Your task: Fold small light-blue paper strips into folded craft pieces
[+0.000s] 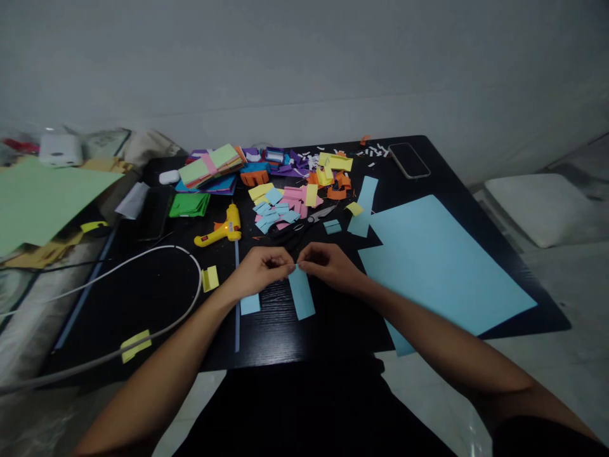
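Observation:
Both my hands pinch the far end of a light blue paper strip (302, 295), which hangs toward me over the black table. My left hand (261, 270) grips its left corner with thumb and finger closed. On the right corner, my right hand (330, 266) is closed the same way, and the fingertips nearly meet. A smaller blue paper piece (250, 304) lies under my left wrist. Just beyond my hands are scissors (314, 217) with dark handles and a small folded blue piece (332, 226).
A large blue sheet (447, 266) covers the table's right side. A yellow glue gun (221, 228) with its glue stick (237, 330) lies left. Colourful paper pieces (297, 200) are heaped at the back near a phone (409, 160). A white cable (197, 273) loops across the left.

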### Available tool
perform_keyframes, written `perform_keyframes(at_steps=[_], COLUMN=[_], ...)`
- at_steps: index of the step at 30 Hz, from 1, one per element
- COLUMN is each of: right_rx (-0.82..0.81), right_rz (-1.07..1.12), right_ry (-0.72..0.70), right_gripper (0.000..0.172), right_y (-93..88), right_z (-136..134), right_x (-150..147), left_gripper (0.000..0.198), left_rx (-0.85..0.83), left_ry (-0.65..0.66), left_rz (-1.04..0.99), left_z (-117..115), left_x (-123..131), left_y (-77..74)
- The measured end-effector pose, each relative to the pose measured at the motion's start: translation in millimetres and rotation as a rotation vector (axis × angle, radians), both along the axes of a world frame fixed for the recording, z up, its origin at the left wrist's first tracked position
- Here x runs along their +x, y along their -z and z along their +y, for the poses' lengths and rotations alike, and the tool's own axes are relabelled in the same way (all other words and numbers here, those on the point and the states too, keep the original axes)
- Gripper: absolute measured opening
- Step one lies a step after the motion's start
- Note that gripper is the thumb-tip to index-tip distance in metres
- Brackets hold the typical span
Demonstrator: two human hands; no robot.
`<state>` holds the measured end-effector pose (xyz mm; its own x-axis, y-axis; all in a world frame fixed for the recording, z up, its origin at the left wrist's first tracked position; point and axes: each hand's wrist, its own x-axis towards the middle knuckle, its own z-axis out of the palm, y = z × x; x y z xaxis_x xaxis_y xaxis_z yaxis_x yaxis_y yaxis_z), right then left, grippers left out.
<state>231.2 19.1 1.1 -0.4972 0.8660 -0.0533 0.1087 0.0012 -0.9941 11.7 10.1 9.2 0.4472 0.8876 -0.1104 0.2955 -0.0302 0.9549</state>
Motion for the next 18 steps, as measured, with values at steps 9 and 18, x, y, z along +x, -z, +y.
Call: perform_keyframes(at_steps=[9,18], right_rx=[-0.143,-0.155], right_rz=[0.051,0.031], right_ry=[-0.091,-0.143], right_gripper=[0.016,0.012], right_y=[-3.6,-5.5], right_z=[-1.3,3.8], right_x=[0.2,4.9], left_gripper=[0.017,0.014], left_rx=[0.088,0.121], left_ry=[0.026,0.034], left_rz=[0.042,0.021], left_z=[-3.9,-4.4], left_x=[2.1,0.6], left_y=[-2.4,-11.6])
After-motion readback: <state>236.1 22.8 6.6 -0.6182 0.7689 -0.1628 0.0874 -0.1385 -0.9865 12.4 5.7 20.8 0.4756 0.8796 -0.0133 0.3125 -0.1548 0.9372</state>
